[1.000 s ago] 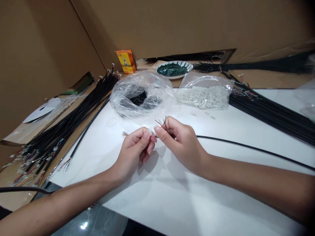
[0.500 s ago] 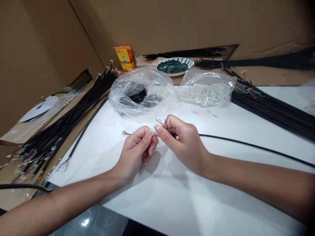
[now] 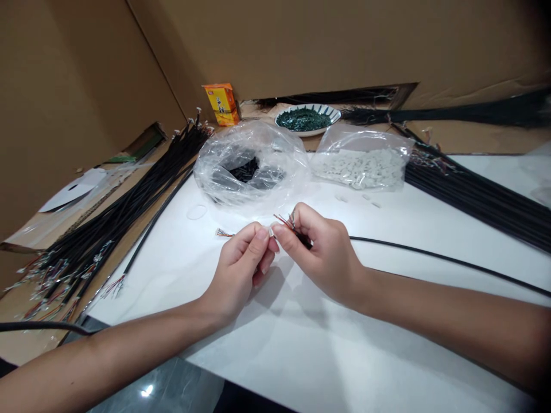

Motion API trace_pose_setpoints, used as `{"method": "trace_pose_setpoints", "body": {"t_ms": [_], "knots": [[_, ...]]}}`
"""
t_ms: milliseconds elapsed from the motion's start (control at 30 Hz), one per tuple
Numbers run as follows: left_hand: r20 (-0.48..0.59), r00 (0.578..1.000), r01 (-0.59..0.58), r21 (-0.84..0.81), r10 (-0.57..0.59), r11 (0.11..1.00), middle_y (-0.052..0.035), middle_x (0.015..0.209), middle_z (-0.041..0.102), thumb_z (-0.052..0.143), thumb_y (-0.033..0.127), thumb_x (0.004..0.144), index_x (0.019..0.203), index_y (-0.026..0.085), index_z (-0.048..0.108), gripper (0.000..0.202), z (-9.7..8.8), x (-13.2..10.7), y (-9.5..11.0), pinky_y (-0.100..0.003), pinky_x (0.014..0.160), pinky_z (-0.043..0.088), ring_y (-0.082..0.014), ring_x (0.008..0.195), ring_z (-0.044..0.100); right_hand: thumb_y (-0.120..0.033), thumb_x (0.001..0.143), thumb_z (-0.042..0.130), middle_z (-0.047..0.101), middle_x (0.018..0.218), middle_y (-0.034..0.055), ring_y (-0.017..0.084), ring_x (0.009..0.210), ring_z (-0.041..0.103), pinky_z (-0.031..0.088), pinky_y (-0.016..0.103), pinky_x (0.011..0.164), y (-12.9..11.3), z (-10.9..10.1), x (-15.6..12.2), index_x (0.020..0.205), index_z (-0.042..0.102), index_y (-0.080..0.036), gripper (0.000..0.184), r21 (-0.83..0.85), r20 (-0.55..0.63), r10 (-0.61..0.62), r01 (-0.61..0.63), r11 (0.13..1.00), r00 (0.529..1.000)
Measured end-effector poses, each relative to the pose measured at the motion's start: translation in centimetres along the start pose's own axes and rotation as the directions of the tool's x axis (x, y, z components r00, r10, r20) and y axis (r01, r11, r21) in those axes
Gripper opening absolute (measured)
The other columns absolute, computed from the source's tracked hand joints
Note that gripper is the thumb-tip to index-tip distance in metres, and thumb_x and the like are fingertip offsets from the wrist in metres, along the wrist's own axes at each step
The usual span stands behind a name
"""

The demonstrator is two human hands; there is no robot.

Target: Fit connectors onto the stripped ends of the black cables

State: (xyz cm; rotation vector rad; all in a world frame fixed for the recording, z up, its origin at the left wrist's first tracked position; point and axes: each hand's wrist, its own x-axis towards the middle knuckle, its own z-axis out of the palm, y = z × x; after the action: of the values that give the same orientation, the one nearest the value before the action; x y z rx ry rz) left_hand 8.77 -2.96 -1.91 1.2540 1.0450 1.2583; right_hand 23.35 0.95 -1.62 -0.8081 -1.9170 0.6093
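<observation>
My left hand (image 3: 247, 261) pinches a small white connector (image 3: 271, 232) between thumb and forefinger. Fingertips of both hands almost meet at this piece. My right hand (image 3: 321, 252) is closed around the end of a black cable (image 3: 413, 248), which runs off to the right edge. Thin coloured wires (image 3: 284, 220) fan out above the right thumb. Left of my left hand, a white plug with short coloured wires (image 3: 222, 233) sticks out; its other end is hidden behind the fingers. Whether a wire sits inside the connector cannot be made out.
Behind my hands lie a clear bag of black pieces (image 3: 245, 170) and a bag of white connectors (image 3: 361, 163). Black cable bundles lie left (image 3: 129, 206) and right (image 3: 473, 198). Farther back are a plate of dark green bits (image 3: 336, 115) and an orange box (image 3: 221, 105).
Both hands stay nearly in place, fingertips still together. The white connector shows more clearly between them, and the loose wires above my right thumb have shifted slightly. The view has moved a little.
</observation>
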Motion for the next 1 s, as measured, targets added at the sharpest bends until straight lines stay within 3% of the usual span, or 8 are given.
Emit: {"method": "trace_pose_setpoints", "body": {"t_ms": [300, 467, 800, 1000], "knots": [[-0.064, 0.998, 0.016, -0.062, -0.02, 0.998, 0.0053, 0.054, 0.027, 0.048, 0.045, 0.089, 0.072, 0.017, 0.043, 0.033, 1.2, -0.3, -0.3, -0.013, 0.036, 0.023, -0.0041, 0.044, 0.024, -0.033, 0.091, 0.048, 0.042, 0.058, -0.0046, 0.007, 0.048, 0.034, 0.026, 0.022, 0.048, 0.1, 0.2, -0.2, 0.071, 0.033, -0.02, 0.028, -0.061, -0.029, -0.018, 0.016, 0.998, 0.999], [-0.09, 0.996, -0.013, -0.096, 0.004, 0.995, 0.0054, 0.055, 0.028, 0.046, 0.043, 0.091, 0.072, 0.016, 0.042, 0.033, 1.8, -0.4, -0.4, -0.013, 0.038, 0.022, -0.0036, 0.045, 0.025, -0.037, 0.092, 0.046, 0.049, 0.061, -0.0016, 0.01, 0.053, 0.042, 0.029, 0.025, 0.051, -0.1, 0.3, -0.3, 0.072, 0.036, -0.02, 0.027, -0.036, -0.023, 0.053, -0.054, 0.998, 0.998], [-0.099, 0.992, -0.082, -0.087, 0.074, 0.993, 0.0056, 0.055, 0.033, 0.042, 0.046, 0.092, 0.073, 0.017, 0.041, 0.035, 2.6, -0.2, -0.5, -0.017, 0.042, 0.024, -0.0043, 0.045, 0.026, -0.04, 0.093, 0.045, 0.049, 0.065, -0.0022, 0.01, 0.059, 0.047, 0.033, 0.024, 0.054, -0.3, 0.4, -0.5, 0.073, 0.036, -0.02, 0.03, 0.098, -0.025, 0.141, -0.138, 0.986, 0.99], [-0.045, 0.979, -0.192, 0.12, 0.199, 0.974, 0.005, 0.056, 0.033, 0.039, 0.046, 0.093, 0.076, 0.017, 0.044, 0.034, 2.1, 0.0, -0.1, -0.021, 0.047, 0.025, -0.006, 0.049, 0.029, -0.041, 0.096, 0.041, 0.043, 0.067, -0.0031, 0.01, 0.06, 0.041, 0.031, 0.024, 0.056, -0.2, -0.3, -0.2, 0.075, 0.034, -0.02, 0.03, 0.179, 0.057, 0.114, -0.122, 0.976, 0.992]]}}
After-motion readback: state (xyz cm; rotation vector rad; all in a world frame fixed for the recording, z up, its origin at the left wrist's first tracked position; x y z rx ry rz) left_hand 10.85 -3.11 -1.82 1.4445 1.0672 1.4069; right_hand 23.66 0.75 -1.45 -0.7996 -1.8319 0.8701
